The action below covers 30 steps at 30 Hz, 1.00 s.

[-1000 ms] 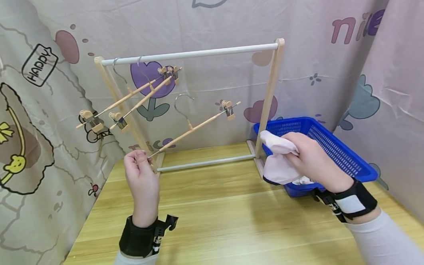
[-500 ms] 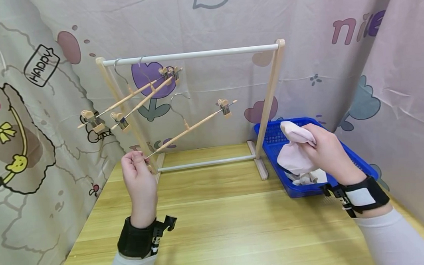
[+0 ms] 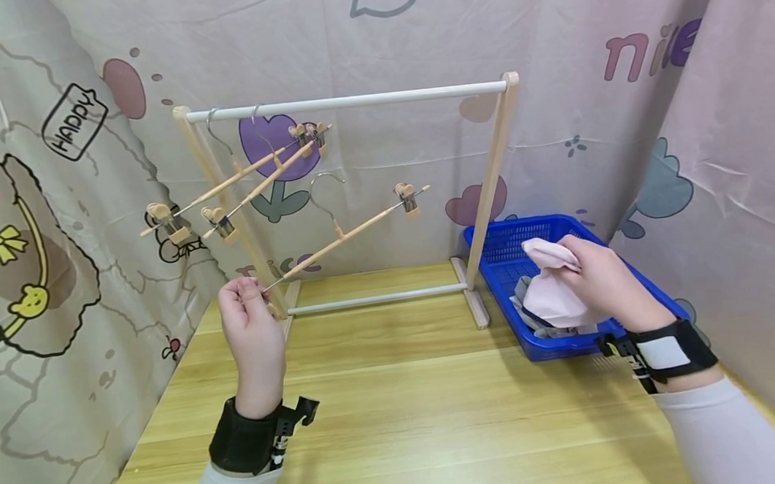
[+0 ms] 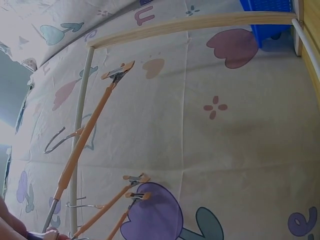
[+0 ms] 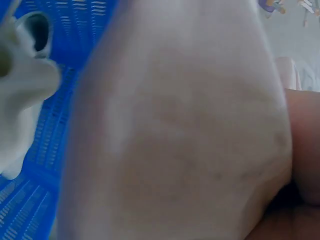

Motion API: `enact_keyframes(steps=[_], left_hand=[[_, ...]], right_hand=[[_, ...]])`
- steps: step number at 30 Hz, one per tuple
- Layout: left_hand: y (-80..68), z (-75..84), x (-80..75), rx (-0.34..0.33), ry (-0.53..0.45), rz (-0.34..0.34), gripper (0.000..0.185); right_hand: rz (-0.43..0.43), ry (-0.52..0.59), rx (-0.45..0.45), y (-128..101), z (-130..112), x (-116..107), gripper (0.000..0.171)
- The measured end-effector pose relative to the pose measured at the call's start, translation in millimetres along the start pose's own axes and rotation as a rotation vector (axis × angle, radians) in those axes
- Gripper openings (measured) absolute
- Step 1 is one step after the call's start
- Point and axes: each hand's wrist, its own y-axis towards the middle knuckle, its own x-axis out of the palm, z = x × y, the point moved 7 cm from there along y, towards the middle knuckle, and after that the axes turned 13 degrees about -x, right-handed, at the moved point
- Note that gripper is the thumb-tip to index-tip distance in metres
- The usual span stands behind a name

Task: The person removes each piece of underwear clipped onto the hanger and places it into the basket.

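My left hand (image 3: pixel 255 344) pinches the near end of a wooden clip hanger (image 3: pixel 339 237) and holds it in the air, tilted up to the right. Its metal hook points up, its far clip shows, and my fingers hide most of the near clip. In the left wrist view the same hanger (image 4: pixel 82 145) slants upward, hook to the left. My right hand (image 3: pixel 603 278) grips a pale pink cloth (image 3: pixel 555 295) with a dark edge over the blue basket (image 3: pixel 653 297). That cloth (image 5: pixel 185 125) fills most of the right wrist view; its exact kind is unclear.
A wooden rack with a white top bar (image 3: pixel 354 100) stands at the back. From the bar's left end hang two clip hangers (image 3: pixel 262 179). Grey and white cloth (image 3: pixel 520 293) lies in the basket, right of the rack. Patterned curtains surround the table (image 3: pixel 396 402).
My right hand has moved right with the pink cloth, from beside the rack's right post to over the basket. My left hand and its hanger have shifted slightly left.
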Motion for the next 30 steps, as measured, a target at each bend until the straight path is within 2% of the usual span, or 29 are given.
enact_keyframes(steps=[7, 13, 16, 22, 30], left_hand=[[-0.8, -1.3, -0.4, -0.006, 0.006, -0.013, 0.022], [0.8, -3.0, 1.9, 0.010, -0.010, -0.006, 0.020], [1.6, -5.6, 2.9, 0.022, -0.012, 0.000, 0.020], [2.2, -9.0, 3.1, 0.020, 0.002, -0.007, 0.022], [1.2, -7.9, -0.5, 0.028, 0.005, -0.005, 0.021]], right_hand=[[-0.091, 0.003, 0.053, -5.6, 17.4, 11.6, 0.023], [-0.152, 0.018, 0.109, -7.3, 25.0, 18.3, 0.037], [-0.193, 0.023, 0.104, -8.3, 25.1, 22.3, 0.040], [-0.303, 0.046, 0.092, -14.1, 23.7, 32.9, 0.037], [-0.410, 0.005, 0.050, -21.6, 15.9, 41.6, 0.041]])
